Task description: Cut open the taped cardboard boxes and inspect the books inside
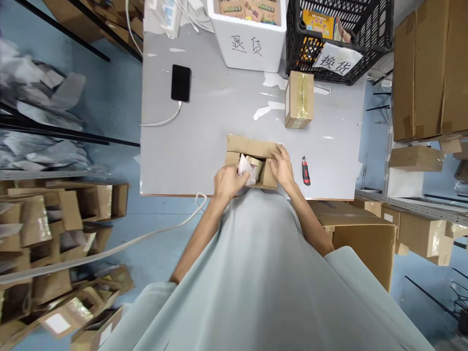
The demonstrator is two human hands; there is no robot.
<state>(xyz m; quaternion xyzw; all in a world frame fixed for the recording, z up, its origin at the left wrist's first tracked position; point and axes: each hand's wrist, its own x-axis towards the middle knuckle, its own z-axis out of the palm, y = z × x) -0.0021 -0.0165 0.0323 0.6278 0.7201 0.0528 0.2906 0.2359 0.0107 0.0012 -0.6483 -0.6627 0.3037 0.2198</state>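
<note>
open brown cardboard box (252, 146) at frame centre on grey surface (204, 122), left hand (228, 181) grasping crumpled white paper packing (245, 168) inside it, right hand (281, 165) pressing flat on box flap, fingers released, red utility knife (305, 171) just right

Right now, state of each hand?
Left hand: closed on white paper inside the open cardboard box.
Right hand: open, flat on the box's right flap, holding nothing.
</note>
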